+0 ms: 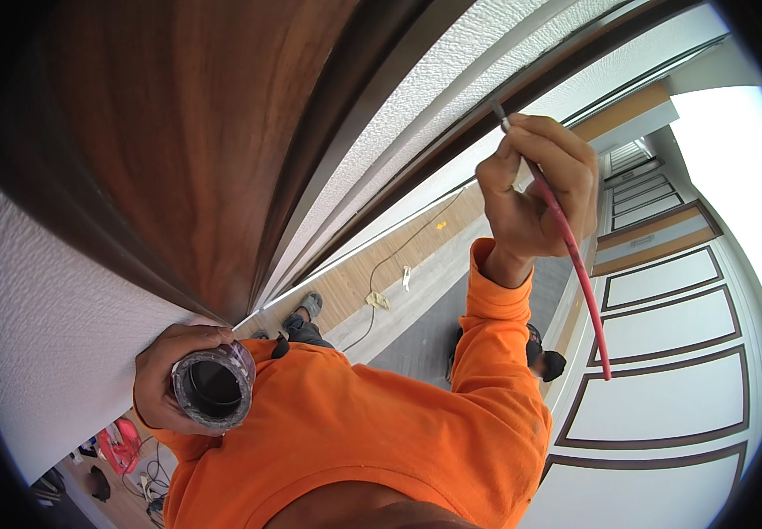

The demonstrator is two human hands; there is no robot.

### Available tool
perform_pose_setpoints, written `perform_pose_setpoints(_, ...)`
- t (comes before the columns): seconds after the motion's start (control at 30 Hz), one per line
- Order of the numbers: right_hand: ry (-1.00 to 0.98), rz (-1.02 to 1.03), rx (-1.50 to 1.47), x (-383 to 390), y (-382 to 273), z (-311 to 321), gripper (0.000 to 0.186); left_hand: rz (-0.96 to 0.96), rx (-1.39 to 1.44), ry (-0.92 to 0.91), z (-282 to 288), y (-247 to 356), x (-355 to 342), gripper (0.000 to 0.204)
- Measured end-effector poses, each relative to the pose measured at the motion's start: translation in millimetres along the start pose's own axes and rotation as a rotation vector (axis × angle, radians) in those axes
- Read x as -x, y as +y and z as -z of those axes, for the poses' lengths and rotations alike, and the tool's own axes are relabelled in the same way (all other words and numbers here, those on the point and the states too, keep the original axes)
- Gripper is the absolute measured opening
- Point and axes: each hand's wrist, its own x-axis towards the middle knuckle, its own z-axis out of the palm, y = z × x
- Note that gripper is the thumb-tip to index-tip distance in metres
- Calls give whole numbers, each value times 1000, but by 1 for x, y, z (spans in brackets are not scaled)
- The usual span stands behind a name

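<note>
My right hand is raised and pinches a thin paintbrush near its metal collar. The long red handle trails down past my wrist. Its small bristle tip is at a dark brown trim strip that runs along the white wall; whether it touches I cannot tell. Low on the left, my left hand is wrapped around a round, paint-smeared container. The container's open mouth faces up, with a dark inside; how full it is cannot be made out.
A large brown wood-grain panel rises at the upper left, beside a white textured wall. Below, a cable crosses the wood-look floor. A red bag and cords lie at lower left. Dark-framed white panels line the right wall.
</note>
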Motion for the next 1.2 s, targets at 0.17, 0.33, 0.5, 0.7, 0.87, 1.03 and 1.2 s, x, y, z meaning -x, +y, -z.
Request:
perform_pose_setpoints(0.17,-54,-50,-28,4,-4,0,24,-7,-24,-13,1,1,-2,100)
perform_pose_setpoints(0.33,-37,-45,-14,4,-5,-1,25,14,-25,-24,3,5,0,99)
perform_pose_setpoints(0.5,-61,-66,8,3,-7,-2,26,11,-24,-32,2,3,-4,100)
perform_pose_setpoints(0.7,-103,-73,-10,5,-9,-2,26,-8,-11,-4,1,-1,-2,101)
perform_pose_setpoints(0.87,-36,-17,48,-1,-5,-2,25,-24,-24,4,-1,-3,-2,102)
perform_pose_setpoints(1.03,-94,-88,4,4,-6,-3,26,-14,-19,-6,1,-2,-3,102)
perform_pose_setpoints(1.2,-63,-16,32,-1,-6,-2,26,-15,1,-24,3,-2,-4,102)
